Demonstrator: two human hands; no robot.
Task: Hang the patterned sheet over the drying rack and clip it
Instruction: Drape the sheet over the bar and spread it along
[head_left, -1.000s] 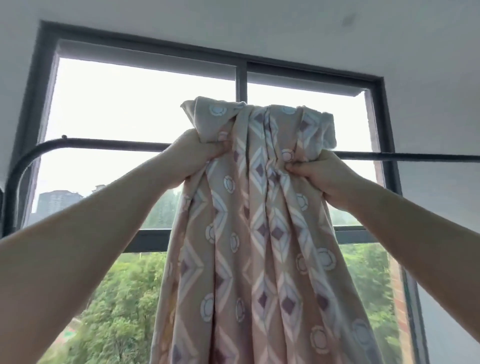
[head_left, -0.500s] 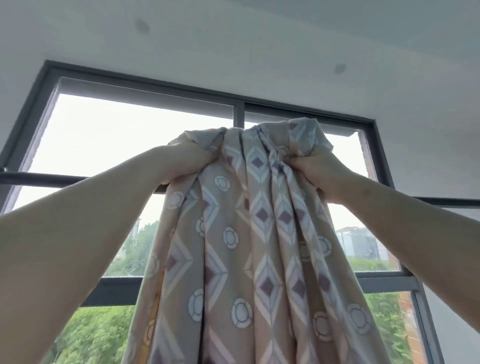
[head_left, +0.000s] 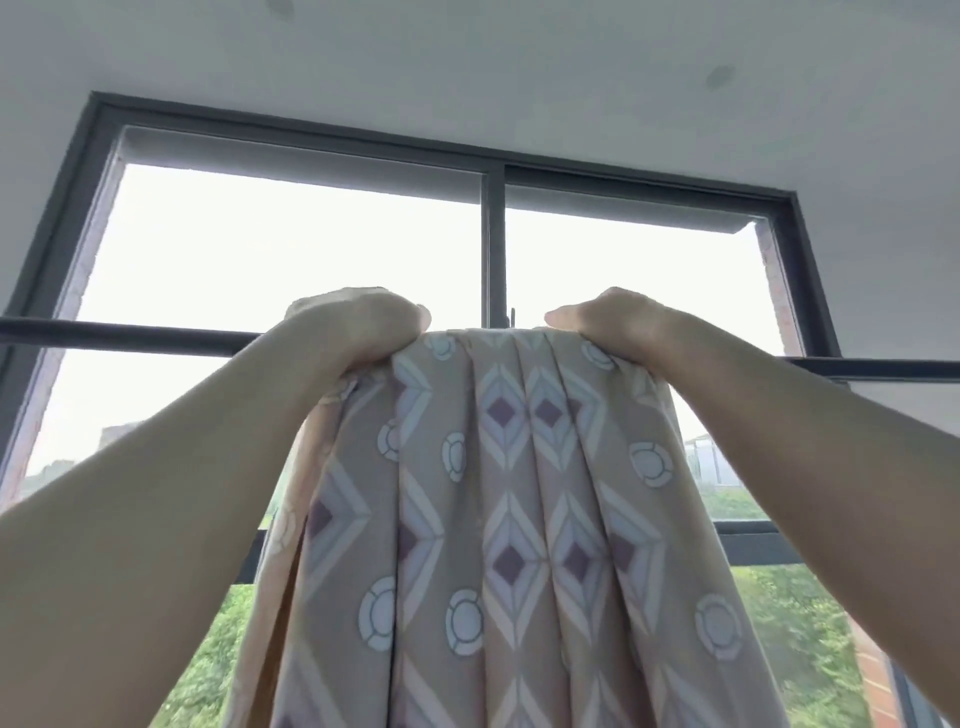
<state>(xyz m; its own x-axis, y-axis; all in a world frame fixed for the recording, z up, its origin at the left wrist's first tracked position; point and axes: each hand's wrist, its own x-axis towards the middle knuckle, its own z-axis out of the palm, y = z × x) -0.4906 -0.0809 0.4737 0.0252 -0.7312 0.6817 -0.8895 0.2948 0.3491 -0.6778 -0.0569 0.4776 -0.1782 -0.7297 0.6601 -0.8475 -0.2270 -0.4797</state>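
**Q:** Hands?

**Me:** Left hand (head_left: 363, 325): fingers curled down over the bunched top of the sheet (head_left: 509, 493), gripping it. Right hand (head_left: 613, 325): same grip, off to the right, with a span of pleated cloth between the two. Both arms are raised.

**Q:** Where's the sheet?

**Me:** Its top fold is level with the rack bar (head_left: 130, 335), which runs left to right on the near side of the window frame (head_left: 493, 249). The rest hangs toward me in deep pleats and runs out of view below. The cloth hides whether any of it has dropped behind the bar, so I cannot tell.

**Q:** How to do this step well?

**Me:** My reading: feed cloth over to the far side until both halves balance, or it may slide back. Then draw my hands apart along the bar to flatten the pleats. One hand should hold while the other clips. Nothing to clip with is in view.
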